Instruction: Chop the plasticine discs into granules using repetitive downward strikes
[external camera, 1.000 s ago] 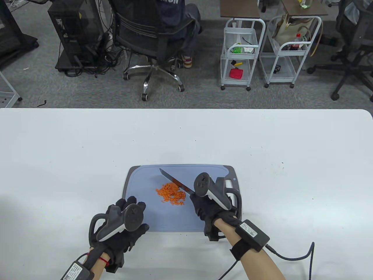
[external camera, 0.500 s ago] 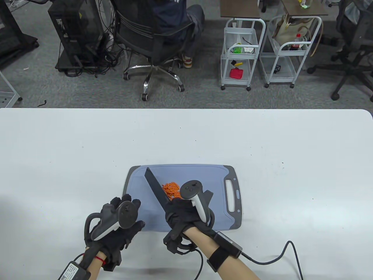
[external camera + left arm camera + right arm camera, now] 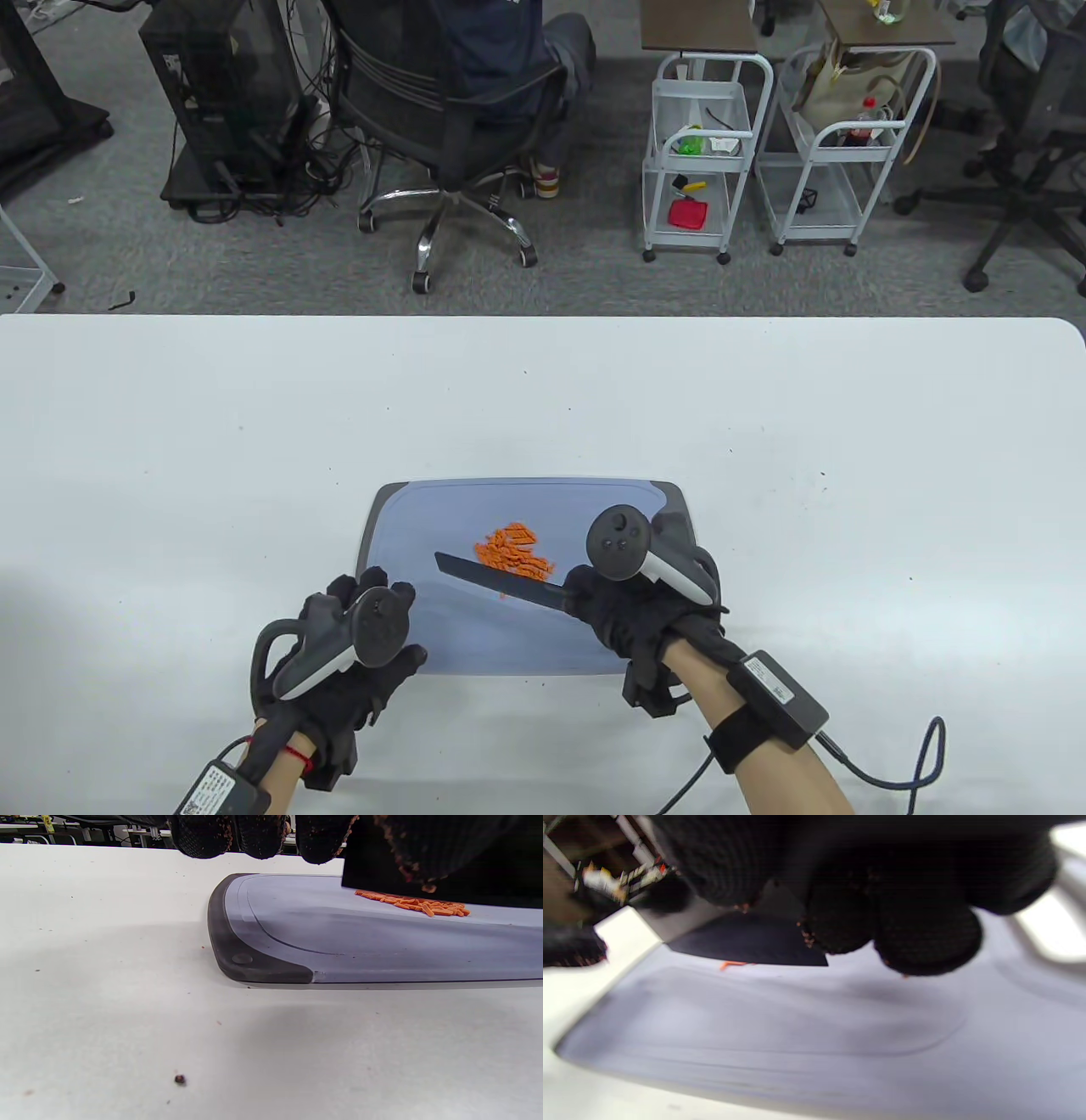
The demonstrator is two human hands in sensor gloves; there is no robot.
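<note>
A heap of orange plasticine bits (image 3: pixel 512 551) lies in the middle of the blue-grey cutting board (image 3: pixel 407 526); it also shows in the left wrist view (image 3: pixel 418 905). My right hand (image 3: pixel 628 615) grips the handle of a black knife (image 3: pixel 496 581), whose blade lies along the near edge of the heap and points left. The blade also shows dark in the right wrist view (image 3: pixel 746 942). My left hand (image 3: pixel 365 654) rests with fingers spread on the board's near left corner, holding nothing. Its fingertips (image 3: pixel 258 836) hang above the board (image 3: pixel 263 959).
The board lies on a white table (image 3: pixel 212 441). Small crumbs dot the table near the board (image 3: pixel 180 1079). Beyond the far edge are an office chair (image 3: pixel 450 127), two white carts (image 3: pixel 704 153) and a computer tower (image 3: pixel 216 93).
My right hand swung the knife left across the heap, then back right; the blade now lies along the heap's near side. The heap is pushed tighter and slightly farther back. My left hand barely moved.
</note>
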